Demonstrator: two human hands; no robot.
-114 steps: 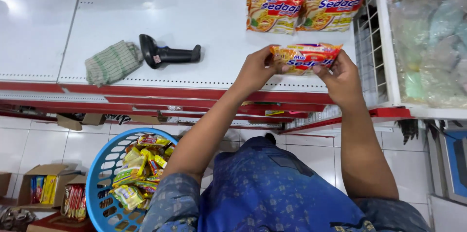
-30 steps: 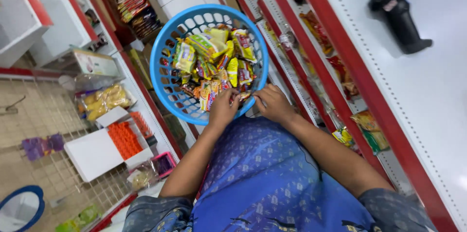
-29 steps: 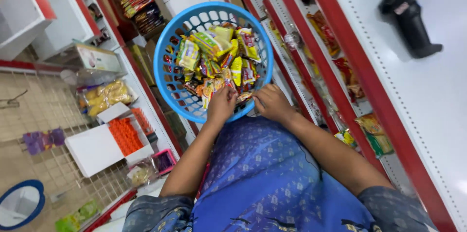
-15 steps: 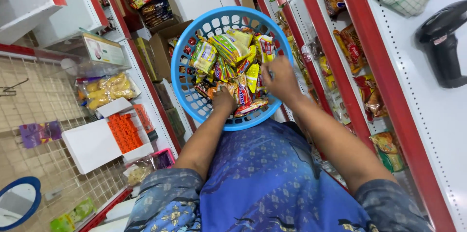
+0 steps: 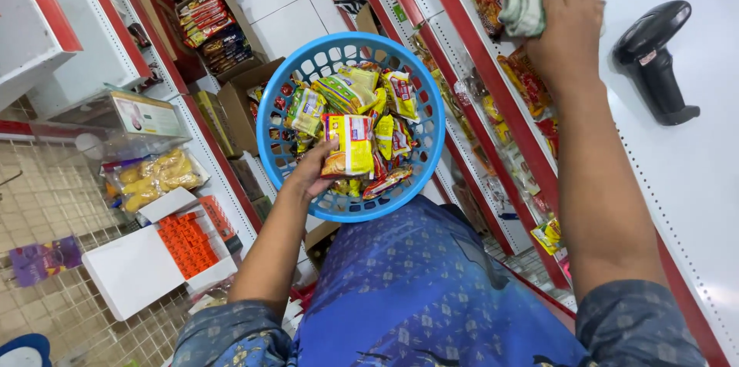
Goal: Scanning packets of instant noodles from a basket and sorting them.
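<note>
A round blue basket (image 5: 428,153) full of several yellow and red noodle packets sits on the floor in front of me. My left hand (image 5: 312,170) reaches into it and grips one yellow noodle packet (image 5: 348,144) by its lower edge. My right hand (image 5: 568,24) is up on the white shelf (image 5: 693,159), pressed down on a folded green cloth (image 5: 522,1), its fingers closed over the cloth's top.
A black barcode scanner (image 5: 654,59) lies on the shelf right of the cloth. Red-edged lower shelves (image 5: 493,117) hold more packets. Cardboard boxes (image 5: 208,24) of goods stand on the tiled floor; a white box of orange items (image 5: 188,236) sits on the left rack.
My right hand left the basket and rose to the shelf, onto the green cloth. My left hand took hold of a yellow packet. The view swung toward the shelf.
</note>
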